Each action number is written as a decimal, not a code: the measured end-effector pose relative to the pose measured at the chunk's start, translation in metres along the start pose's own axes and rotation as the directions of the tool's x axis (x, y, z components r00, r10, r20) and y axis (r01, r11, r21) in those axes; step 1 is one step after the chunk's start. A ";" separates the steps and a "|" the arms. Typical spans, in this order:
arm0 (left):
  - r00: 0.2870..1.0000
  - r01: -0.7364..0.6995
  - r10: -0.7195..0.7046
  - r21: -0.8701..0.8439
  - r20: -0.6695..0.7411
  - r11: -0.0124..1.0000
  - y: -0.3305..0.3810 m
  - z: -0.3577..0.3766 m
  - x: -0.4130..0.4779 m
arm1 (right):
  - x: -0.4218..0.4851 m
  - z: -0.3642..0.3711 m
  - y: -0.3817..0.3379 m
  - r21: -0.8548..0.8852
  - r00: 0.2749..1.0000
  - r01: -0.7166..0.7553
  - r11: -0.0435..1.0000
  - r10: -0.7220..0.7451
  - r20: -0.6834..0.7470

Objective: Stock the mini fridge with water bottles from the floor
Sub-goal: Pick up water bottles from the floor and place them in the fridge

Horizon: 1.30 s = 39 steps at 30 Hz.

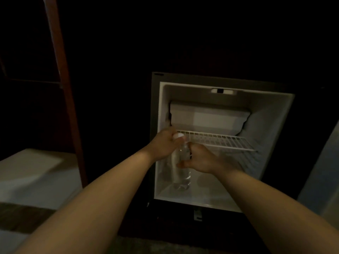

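Presently I note the mini fridge (275, 114) standing open at centre right of the frame, its wire shelf (220, 142) bare. One water bottle (181, 173) stands upright on the fridge floor at lower left of the cavity. My left hand (163, 145) is wrapped over its cap end, and my right hand (200, 160) is curled around its upper body, fingers pressed against it. No other bottle is visible inside, and none shows on the floor in view. I judge stocking barely begun: this first bottle is being seated, the rest remains.
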<state>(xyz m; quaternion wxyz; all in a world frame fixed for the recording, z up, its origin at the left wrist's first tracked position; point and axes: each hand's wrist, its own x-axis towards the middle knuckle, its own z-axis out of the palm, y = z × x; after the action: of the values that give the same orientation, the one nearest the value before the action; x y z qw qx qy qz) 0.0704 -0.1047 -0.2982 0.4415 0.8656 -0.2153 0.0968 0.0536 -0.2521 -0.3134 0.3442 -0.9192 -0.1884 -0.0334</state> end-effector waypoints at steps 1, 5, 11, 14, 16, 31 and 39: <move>0.999 0.032 -0.032 0.010 0.002 0.999 -0.009 0.004 0.003 | 0.004 0.002 0.007 -0.011 1.000 -0.007 1.000 0.007 0.004; 0.931 0.362 -0.342 -0.208 0.127 0.909 -0.037 0.023 0.006 | 0.015 0.016 0.041 -0.002 0.993 -0.120 0.993 0.120 -0.002; 0.788 0.604 -0.427 -0.425 0.443 0.674 -0.058 0.054 0.003 | 0.026 0.048 0.074 -0.020 0.968 -0.252 0.968 0.251 -0.017; 0.786 0.618 -0.435 -0.585 0.439 0.525 -0.072 0.070 0.005 | 0.033 0.057 0.085 0.008 0.937 -0.330 0.944 0.329 -0.115; 0.779 0.622 -0.476 -0.598 0.408 0.505 -0.087 0.085 0.008 | 0.040 0.063 0.089 0.054 0.906 -0.375 0.925 0.378 -0.192; 0.751 0.562 -0.634 -0.685 0.185 0.465 -0.133 0.120 0.017 | 0.069 0.112 0.099 0.505 0.858 -0.289 0.814 0.454 -0.240; 0.763 0.520 -0.646 -0.630 0.039 0.576 -0.141 0.136 0.015 | 0.068 0.133 0.104 0.585 0.833 -0.278 0.761 0.495 -0.248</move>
<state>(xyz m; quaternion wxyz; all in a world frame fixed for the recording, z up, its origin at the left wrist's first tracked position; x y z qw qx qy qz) 0.1453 -0.1453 -0.4751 0.7201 0.6840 0.1082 -0.0446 0.1461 -0.2162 -0.4663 0.6116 -0.7822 0.0797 -0.0883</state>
